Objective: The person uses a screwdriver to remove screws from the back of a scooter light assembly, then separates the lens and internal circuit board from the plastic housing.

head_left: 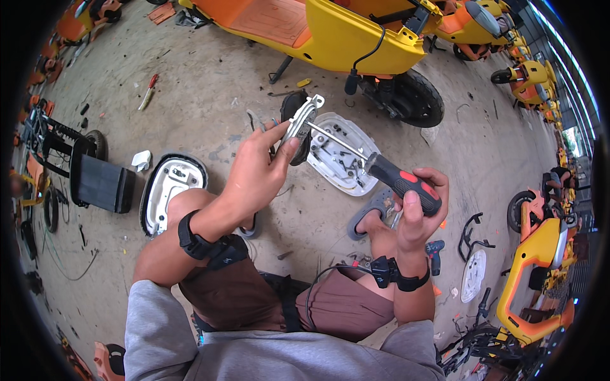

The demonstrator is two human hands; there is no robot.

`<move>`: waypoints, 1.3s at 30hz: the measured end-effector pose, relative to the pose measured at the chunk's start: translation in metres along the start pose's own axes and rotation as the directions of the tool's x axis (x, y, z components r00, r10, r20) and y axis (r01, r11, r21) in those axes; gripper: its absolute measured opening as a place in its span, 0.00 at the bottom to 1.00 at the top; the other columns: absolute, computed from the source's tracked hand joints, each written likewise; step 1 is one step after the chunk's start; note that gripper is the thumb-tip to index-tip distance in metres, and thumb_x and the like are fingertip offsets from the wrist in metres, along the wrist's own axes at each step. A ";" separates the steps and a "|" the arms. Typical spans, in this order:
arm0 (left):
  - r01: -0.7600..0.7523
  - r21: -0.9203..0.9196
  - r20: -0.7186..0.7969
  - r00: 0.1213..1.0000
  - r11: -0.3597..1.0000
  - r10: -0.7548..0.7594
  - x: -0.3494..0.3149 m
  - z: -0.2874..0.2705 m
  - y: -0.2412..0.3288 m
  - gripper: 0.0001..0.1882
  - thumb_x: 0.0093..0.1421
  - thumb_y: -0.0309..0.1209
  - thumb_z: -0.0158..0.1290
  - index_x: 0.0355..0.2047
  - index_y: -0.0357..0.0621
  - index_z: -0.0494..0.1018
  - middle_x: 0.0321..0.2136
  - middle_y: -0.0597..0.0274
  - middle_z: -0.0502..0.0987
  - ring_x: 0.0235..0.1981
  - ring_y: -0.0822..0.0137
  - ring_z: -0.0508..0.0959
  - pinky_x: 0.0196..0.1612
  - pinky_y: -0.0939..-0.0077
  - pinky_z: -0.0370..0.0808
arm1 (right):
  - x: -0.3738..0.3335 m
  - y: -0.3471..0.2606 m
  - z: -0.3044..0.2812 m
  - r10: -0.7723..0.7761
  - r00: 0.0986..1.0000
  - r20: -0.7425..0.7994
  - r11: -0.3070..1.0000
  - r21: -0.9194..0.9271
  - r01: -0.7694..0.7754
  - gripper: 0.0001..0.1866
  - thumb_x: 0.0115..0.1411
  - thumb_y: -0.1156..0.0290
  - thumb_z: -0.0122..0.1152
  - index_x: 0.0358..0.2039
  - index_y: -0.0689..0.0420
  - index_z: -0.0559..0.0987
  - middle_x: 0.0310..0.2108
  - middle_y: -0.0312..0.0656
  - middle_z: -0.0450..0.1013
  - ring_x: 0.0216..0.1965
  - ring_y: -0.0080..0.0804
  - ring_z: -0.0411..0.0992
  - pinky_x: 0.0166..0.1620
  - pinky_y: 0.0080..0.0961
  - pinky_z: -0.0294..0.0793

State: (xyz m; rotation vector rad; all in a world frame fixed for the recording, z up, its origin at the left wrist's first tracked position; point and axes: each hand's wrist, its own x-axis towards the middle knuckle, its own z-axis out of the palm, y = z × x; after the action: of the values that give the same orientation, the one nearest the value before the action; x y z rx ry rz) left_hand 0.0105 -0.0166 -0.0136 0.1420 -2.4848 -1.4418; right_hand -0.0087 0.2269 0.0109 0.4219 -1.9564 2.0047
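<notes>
In my left hand is a small light metal bracket-like part, its fingers closed around the near edge. My right hand grips a screwdriver by its black and red handle. The screwdriver's shaft points up and left, its tip at the face of the metal part; whether it sits in a screw is too small to tell. Behind the part, a dark rounded object is partly hidden. Below on the floor lies a white plastic tray-like cover with several screws and small parts in it.
A yellow and orange scooter stands just ahead. A white shell with a dark rim lies by my left knee. A red-handled screwdriver lies far left, a power drill near my right wrist. A black box is at left.
</notes>
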 end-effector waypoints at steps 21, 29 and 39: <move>0.044 -0.072 -0.048 0.998 0.996 -0.048 0.001 -0.004 0.006 0.16 0.63 0.30 0.51 0.47 0.29 0.72 0.34 0.47 0.75 0.28 0.61 0.71 0.30 0.69 0.69 | -0.001 -0.002 0.002 0.125 0.992 0.012 0.991 0.043 -0.125 0.17 0.53 0.70 0.63 0.41 0.62 0.71 0.26 0.37 0.70 0.20 0.13 0.61 0.23 0.11 0.59; 0.003 -0.044 -0.078 0.997 0.999 -0.006 0.001 -0.003 0.003 0.15 0.62 0.29 0.51 0.45 0.29 0.73 0.30 0.45 0.75 0.27 0.54 0.71 0.31 0.64 0.68 | 0.000 0.004 0.002 -0.072 0.992 0.106 0.997 0.045 0.067 0.24 0.51 0.75 0.61 0.48 0.61 0.65 0.27 0.37 0.68 0.25 0.16 0.64 0.31 0.13 0.62; 0.039 -0.047 -0.012 0.999 0.998 -0.040 0.001 -0.005 0.007 0.13 0.62 0.29 0.51 0.43 0.33 0.74 0.26 0.41 0.73 0.27 0.49 0.73 0.34 0.60 0.68 | 0.000 0.006 0.001 0.092 0.996 -0.019 0.985 0.151 -0.088 0.22 0.59 0.64 0.59 0.48 0.62 0.66 0.23 0.34 0.67 0.20 0.14 0.60 0.24 0.12 0.58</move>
State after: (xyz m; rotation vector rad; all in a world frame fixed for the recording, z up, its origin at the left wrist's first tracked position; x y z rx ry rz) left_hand 0.0116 -0.0176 -0.0052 0.1914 -2.4486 -1.5092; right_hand -0.0114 0.2256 0.0053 0.3455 -1.8466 2.2116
